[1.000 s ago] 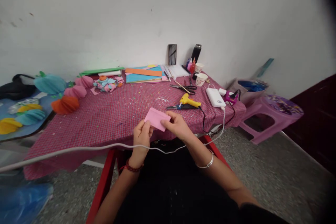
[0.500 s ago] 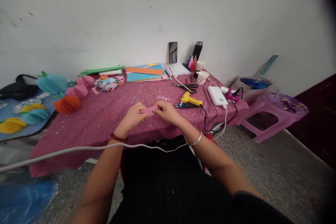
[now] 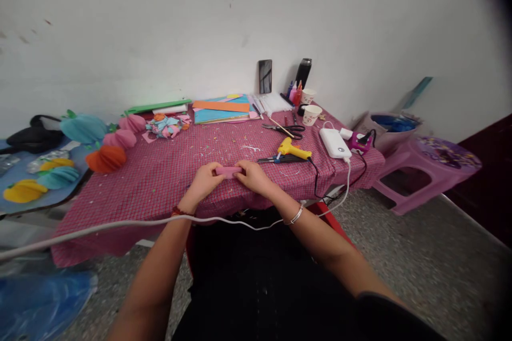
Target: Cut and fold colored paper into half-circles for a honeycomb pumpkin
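Note:
Both hands pinch a small piece of pink paper (image 3: 229,171) between them, just above the front part of the checked tablecloth (image 3: 160,181). My left hand (image 3: 205,184) is closed on its left end. At the other end, my right hand (image 3: 253,176) grips it with thumb and fingers. The paper looks folded into a narrow strip, though its layers are too small to make out. Close to my right hand lie a yellow glue gun (image 3: 294,148) and a dark, blue-tipped tool (image 3: 282,159). Scissors (image 3: 286,129) rest behind them.
Paper pumpkins (image 3: 106,159) and paper scraps (image 3: 167,125) sit at the left. Coloured sheets (image 3: 222,107), a phone (image 3: 265,76), paper cups (image 3: 311,115) and a flask (image 3: 304,72) stand along the back. A white power bank (image 3: 335,144) lies right; a white cable (image 3: 160,221) crosses my forearms.
The pink paper has turned from a slant to nearly level, showing a narrower face. Both hands still hold it, and the view has shifted slightly.

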The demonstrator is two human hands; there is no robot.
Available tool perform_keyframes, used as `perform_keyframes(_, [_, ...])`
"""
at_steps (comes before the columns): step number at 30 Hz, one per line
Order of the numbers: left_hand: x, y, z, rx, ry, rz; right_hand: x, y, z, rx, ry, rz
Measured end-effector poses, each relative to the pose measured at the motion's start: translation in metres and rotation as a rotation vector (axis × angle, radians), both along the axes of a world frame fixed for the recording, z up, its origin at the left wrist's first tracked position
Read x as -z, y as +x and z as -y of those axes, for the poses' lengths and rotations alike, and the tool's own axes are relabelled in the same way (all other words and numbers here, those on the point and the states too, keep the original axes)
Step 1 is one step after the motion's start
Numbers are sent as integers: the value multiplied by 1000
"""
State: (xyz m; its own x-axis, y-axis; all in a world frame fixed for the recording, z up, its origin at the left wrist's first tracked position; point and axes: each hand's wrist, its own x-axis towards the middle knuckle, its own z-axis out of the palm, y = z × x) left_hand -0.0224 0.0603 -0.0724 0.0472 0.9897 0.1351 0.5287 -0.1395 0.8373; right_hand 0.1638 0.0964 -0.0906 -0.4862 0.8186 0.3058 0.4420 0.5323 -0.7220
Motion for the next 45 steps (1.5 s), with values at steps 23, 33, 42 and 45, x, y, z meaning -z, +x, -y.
perform_keyframes(23, [-49,20,27,-20,-86,717,-38,-1,24,-364,-954,-545])
perform_keyframes(33, [-73,27,48,115,42,800,-53,3,45,-556,-1252,-840])
perform_keyframes(42, [-63,18,47,173,66,586,-63,9,46,-447,-1245,-891])
perform_keyframes(45, [-62,20,50,137,96,607,-70,11,50,-328,-1022,-897])
